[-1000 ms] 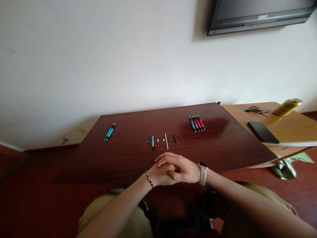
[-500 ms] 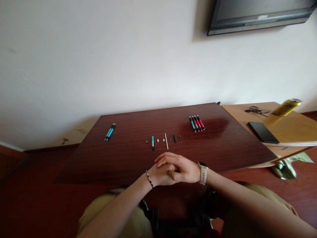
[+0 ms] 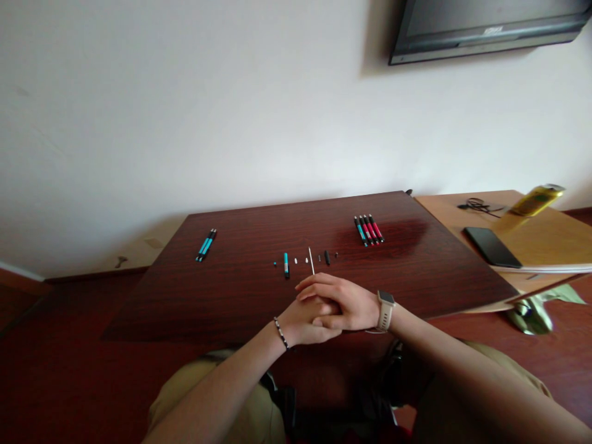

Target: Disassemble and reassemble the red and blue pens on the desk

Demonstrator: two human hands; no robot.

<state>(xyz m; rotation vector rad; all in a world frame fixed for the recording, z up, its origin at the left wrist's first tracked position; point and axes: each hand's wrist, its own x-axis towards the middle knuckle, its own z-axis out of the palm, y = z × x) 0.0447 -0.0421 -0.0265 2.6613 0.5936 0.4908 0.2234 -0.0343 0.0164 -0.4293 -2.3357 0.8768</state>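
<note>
Close to the table's near edge, my right hand [image 3: 351, 302] is folded over my left hand [image 3: 303, 324]. My right fingers wrap across the back of the left hand. The left fingers are closed and partly covered; no object shows in either hand. Just beyond lies a row of pen parts: a small blue piece [image 3: 274, 264], a blue pen barrel [image 3: 286, 265], two small white pieces [image 3: 296, 261], a white refill [image 3: 311, 259], a tiny spring-like piece [image 3: 319, 258], a black grip [image 3: 327, 257] and a small dark tip [image 3: 337, 254]. My right hand is nearest the refill's lower end.
Two blue pens [image 3: 206, 245] lie at the left of the dark table [image 3: 250, 231]. Several pink and blue pens [image 3: 369, 230] lie at the right. A side table holds a phone [image 3: 492, 247], a cable [image 3: 480, 206] and a yellow can [image 3: 538, 200]. A TV [image 3: 490, 31] hangs above.
My folded hands have shifted slightly right and forward, closer to the refill's lower end. The pens and pen parts stay in place.
</note>
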